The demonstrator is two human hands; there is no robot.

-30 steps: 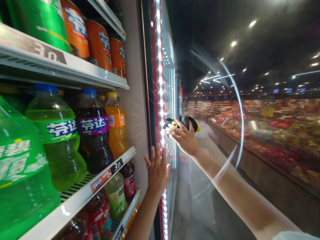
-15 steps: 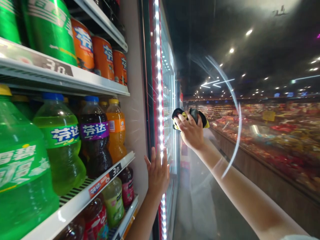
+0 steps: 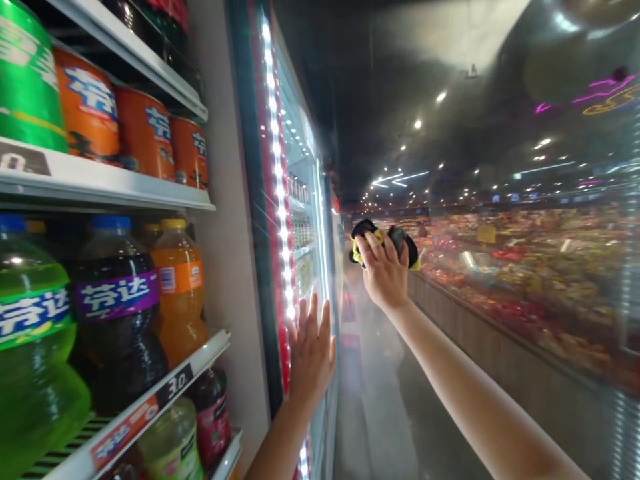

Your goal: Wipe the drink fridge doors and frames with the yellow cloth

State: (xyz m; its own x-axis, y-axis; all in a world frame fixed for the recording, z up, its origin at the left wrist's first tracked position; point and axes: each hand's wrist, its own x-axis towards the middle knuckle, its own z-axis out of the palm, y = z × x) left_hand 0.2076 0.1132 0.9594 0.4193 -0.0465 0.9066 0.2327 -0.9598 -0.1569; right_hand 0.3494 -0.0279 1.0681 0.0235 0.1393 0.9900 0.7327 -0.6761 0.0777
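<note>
My right hand (image 3: 386, 272) presses a bunched black and yellow cloth (image 3: 409, 248) against the see-through glass door (image 3: 450, 373). Its fingers curl over the cloth, and part of the cloth is hidden beneath them. Lower and to the left, my left hand (image 3: 311, 350) is raised with its fingers stretched and apart, holding nothing. It is beside the lit strip (image 3: 280, 200) at the cooler's edge; whether its palm touches the glass I cannot tell.
On the left, cooler shelves (image 3: 165, 193) hold orange cans (image 3: 145, 133), a purple-labelled bottle (image 3: 120, 297) and an orange drink bottle (image 3: 179, 287). Through the glass, a long store display (image 3: 525, 287) runs along the right. Another lit cooler (image 3: 303, 227) stands beyond the strip.
The view has turned right, so the shelves and lit strip sit farther left. My right hand still holds the cloth on the glass. My left hand stays raised, with its fingers slightly more spread.
</note>
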